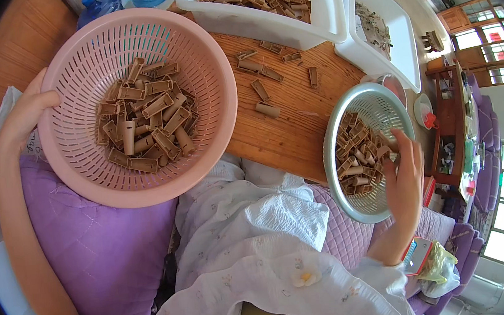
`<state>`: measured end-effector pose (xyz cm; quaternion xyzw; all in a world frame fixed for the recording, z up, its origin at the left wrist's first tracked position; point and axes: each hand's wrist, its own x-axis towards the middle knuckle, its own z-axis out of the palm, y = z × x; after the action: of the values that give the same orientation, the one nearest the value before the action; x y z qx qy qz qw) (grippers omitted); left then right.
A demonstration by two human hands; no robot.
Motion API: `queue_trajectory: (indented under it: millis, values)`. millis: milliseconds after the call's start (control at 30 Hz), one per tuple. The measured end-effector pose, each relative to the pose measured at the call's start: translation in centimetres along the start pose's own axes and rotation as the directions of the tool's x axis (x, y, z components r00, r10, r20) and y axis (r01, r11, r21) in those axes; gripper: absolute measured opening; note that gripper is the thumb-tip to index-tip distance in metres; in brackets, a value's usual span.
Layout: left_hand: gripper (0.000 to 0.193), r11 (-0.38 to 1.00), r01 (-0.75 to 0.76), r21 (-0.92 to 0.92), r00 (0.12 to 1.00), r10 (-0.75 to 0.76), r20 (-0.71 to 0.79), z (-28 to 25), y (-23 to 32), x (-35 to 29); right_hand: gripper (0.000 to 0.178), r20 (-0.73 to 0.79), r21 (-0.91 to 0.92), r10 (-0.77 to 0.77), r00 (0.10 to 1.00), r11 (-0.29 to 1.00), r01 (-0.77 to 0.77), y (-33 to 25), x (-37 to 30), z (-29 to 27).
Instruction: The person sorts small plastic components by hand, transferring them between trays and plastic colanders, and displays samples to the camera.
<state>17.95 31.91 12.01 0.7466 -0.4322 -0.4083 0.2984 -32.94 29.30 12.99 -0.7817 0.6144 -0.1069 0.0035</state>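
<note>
My left hand (28, 114) is closed on the left rim of a pink slotted plastic basket (73, 168), fingers partly hidden behind it. A loose heap of small tan-brown plastic pieces (146, 116), trough-shaped, lies in the bottom of this basket. On the right, my right hand (407, 171) reaches over the near rim of a smaller pale green basket (328, 142). Its thumb and fingers are bent around a small tan plastic piece (385, 152); the exact contact is hard to make out. More of the smaller tan pieces (354, 152) fill this basket's bottom.
Several loose tan pieces (267, 109) lie on the wooden table (290, 137). Behind stand a white tub (288, 38) of brown pieces and another white tub (403, 37). Blue water bottles (99, 7) are at the back left. A purple cushion (98, 250) is beside my left arm.
</note>
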Motion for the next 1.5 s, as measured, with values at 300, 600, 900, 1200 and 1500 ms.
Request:
queue_trajectory:
  millis: [300,600,900,1200,1500]
  values:
    - [0.055,0.999,0.028,0.027,1.000,-0.028,0.002,-0.4,-0.7,-0.2,0.053,0.333,0.262,-0.478,0.813,0.875,0.407,-1.7,10.6,2.2]
    - [0.047,0.999,0.006,0.043,1.000,-0.005,-0.030,0.1,0.3,-0.5,0.030,0.434,-0.192,-0.572,0.697,0.697,0.691,-4.6,20.7,19.7]
    - [0.059,0.997,0.047,0.063,0.999,-0.048,0.014,-0.6,0.1,-0.6,0.014,0.390,0.163,-0.607,0.692,0.785,0.597,-3.2,19.7,10.9]
    - [0.060,0.999,0.028,0.021,0.998,-0.029,0.064,-0.7,-0.4,0.1,0.039,0.774,-0.095,-0.247,0.583,0.865,0.493,0.0,11.3,-2.1]
    - [0.050,0.999,-0.051,-0.015,0.998,0.052,0.037,-0.1,-0.2,0.7,0.025,0.297,0.168,-0.713,0.635,0.694,0.700,-9.3,21.0,18.4]
